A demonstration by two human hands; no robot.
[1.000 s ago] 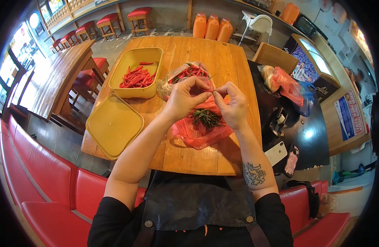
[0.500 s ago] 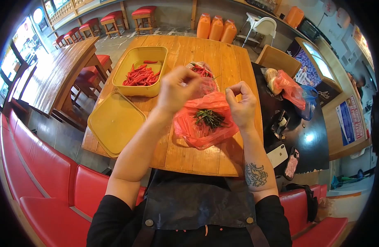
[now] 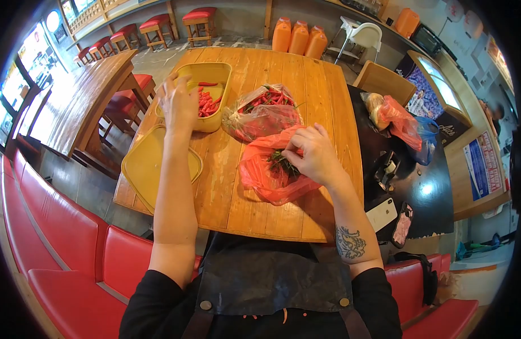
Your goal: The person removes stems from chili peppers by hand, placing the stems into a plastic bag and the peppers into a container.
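Over the left rim of the yellow container (image 3: 222, 117) is my left hand (image 3: 180, 104), its fingers apart and nothing visible in them. Red chilies (image 3: 208, 105) lie inside that container. My right hand (image 3: 312, 152) is above the red plastic bag (image 3: 257, 169), with thumb and fingertips together at the green stems (image 3: 280, 163) in the bag's mouth; whether it pinches anything is too small to tell. A clear bag (image 3: 243, 121) holding more red chilies sits just behind the red bag.
The yellow lid (image 3: 141, 164) lies left on the wooden table (image 3: 254, 217), under my left forearm. On the black table (image 3: 435, 198) at the right are a white phone (image 3: 381, 214), a patterned phone (image 3: 403, 225) and plastic bags (image 3: 397, 117). A person is partly visible far right.
My hands have parted from above the bags. The left hand moved left to the container and opened; the right hand came down to the green stems in the red bag.
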